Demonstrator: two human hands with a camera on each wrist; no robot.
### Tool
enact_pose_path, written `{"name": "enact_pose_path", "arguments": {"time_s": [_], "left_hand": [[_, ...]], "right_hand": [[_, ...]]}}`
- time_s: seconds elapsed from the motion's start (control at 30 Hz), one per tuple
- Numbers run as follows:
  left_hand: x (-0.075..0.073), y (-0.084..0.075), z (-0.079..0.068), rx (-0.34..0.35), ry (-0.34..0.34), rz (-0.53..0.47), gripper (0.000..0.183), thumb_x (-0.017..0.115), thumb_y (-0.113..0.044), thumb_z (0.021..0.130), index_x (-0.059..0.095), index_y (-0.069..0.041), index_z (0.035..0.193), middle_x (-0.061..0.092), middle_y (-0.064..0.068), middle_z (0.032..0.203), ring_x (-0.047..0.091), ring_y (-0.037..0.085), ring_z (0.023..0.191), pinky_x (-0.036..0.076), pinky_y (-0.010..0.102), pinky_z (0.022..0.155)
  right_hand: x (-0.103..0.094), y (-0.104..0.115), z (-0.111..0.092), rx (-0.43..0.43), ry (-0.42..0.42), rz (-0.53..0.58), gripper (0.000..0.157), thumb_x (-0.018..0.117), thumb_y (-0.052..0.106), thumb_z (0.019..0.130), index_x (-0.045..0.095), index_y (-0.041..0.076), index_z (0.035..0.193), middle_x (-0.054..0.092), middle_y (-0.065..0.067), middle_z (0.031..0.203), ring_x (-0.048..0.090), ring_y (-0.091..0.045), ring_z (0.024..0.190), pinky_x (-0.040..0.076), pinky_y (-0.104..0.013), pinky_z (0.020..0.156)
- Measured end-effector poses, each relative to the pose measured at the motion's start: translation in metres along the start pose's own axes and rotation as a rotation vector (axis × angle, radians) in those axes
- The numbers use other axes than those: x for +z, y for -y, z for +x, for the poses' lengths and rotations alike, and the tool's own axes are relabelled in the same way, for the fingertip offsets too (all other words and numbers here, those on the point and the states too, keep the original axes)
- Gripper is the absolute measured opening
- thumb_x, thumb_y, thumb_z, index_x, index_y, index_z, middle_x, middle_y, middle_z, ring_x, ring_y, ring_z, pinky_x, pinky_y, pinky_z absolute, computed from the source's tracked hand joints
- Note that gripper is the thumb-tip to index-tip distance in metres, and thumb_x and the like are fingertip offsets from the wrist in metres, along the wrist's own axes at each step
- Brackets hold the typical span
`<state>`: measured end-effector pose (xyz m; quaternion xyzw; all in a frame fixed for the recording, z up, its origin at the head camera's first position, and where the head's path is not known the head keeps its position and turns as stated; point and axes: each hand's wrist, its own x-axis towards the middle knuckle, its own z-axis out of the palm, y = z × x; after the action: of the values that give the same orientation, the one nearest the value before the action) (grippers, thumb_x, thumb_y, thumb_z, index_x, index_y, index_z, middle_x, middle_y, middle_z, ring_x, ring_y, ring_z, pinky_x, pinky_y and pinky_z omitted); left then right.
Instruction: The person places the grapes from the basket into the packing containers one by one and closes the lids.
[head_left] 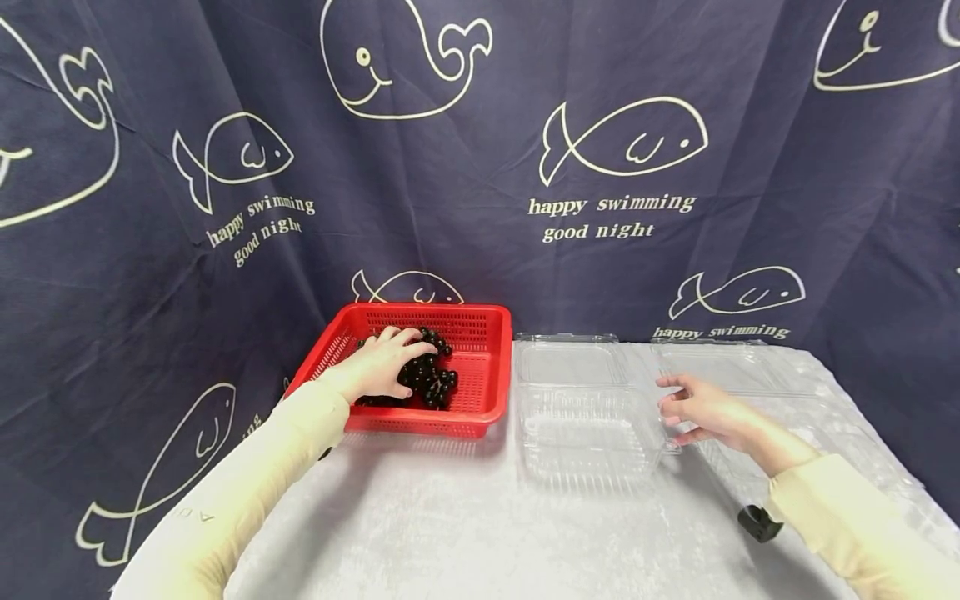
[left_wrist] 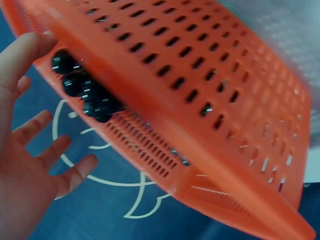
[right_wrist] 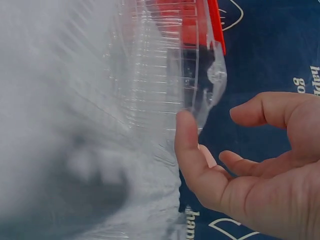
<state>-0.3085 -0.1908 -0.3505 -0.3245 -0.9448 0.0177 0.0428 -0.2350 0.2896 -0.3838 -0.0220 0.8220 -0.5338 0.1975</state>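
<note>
A red perforated plastic basket (head_left: 491,367) holds bunches of dark grapes (head_left: 438,385). Over the grapes is my left hand (head_left: 381,365), fingers spread and loosely bent. From the left wrist, its fingers (left_wrist: 75,175) show apart from the glossy grapes (left_wrist: 82,87), with the thumb near the basket rim. A clear plastic clamshell box (head_left: 581,450) stands to the right of the basket, its lid (head_left: 573,365) folded back. My right hand (head_left: 708,410) is at the box's right edge with fingers loosely bent; one fingertip (right_wrist: 186,120) overlaps the clear plastic in the right wrist view.
Another clear box with a raised lid (head_left: 720,368) lies behind and beneath the right forearm. A pale grey cloth covers the table (head_left: 450,525). Close behind hangs a dark blue curtain (head_left: 480,192) with fish drawings. A black band (head_left: 759,523) shows below the right sleeve.
</note>
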Motion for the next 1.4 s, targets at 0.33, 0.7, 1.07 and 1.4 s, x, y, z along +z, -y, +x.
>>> {"name": "enact_pose_path", "arguments": {"time_s": [0.33, 0.7, 1.07, 1.4], "left_hand": [[0.020, 0.009, 0.009, -0.036, 0.062, 0.022, 0.079, 0.083, -0.029, 0.066, 0.047, -0.024, 0.136, 0.040, 0.013, 0.140, 0.037, 0.036, 0.122, 0.040, 0.063, 0.090], [0.037, 0.019, 0.011, -0.036, 0.056, 0.042, 0.080, 0.084, -0.030, 0.064, 0.047, -0.025, 0.135, 0.042, 0.014, 0.136, 0.042, 0.038, 0.116, 0.047, 0.060, 0.079], [0.044, 0.018, 0.012, -0.033, 0.076, -0.021, 0.090, 0.087, -0.026, 0.061, 0.042, -0.023, 0.139, 0.041, 0.014, 0.137, 0.042, 0.043, 0.120, 0.046, 0.064, 0.080], [0.051, 0.018, 0.015, -0.021, 0.062, 0.003, 0.094, 0.088, -0.027, 0.060, 0.039, -0.017, 0.140, 0.041, 0.019, 0.135, 0.047, 0.047, 0.112, 0.046, 0.053, 0.091]], "right_hand": [[0.005, -0.010, 0.005, 0.053, 0.042, 0.099, 0.073, 0.050, 0.004, 0.083, 0.009, -0.011, 0.141, 0.045, -0.002, 0.078, 0.052, -0.016, 0.074, 0.054, -0.034, 0.069], [0.006, -0.026, 0.009, 0.063, 0.105, 0.242, 0.073, 0.051, 0.004, 0.087, 0.005, -0.011, 0.141, 0.049, 0.003, 0.077, 0.053, -0.008, 0.069, 0.055, -0.030, 0.070], [0.008, -0.038, 0.005, 0.053, 0.173, 0.336, 0.072, 0.051, 0.003, 0.089, 0.003, -0.010, 0.142, 0.051, 0.003, 0.081, 0.051, -0.004, 0.067, 0.055, -0.027, 0.070], [0.019, -0.045, 0.004, 0.062, 0.077, 0.272, 0.071, 0.053, -0.002, 0.084, 0.013, -0.007, 0.142, 0.045, -0.007, 0.097, 0.053, -0.013, 0.076, 0.056, -0.037, 0.074]]}}
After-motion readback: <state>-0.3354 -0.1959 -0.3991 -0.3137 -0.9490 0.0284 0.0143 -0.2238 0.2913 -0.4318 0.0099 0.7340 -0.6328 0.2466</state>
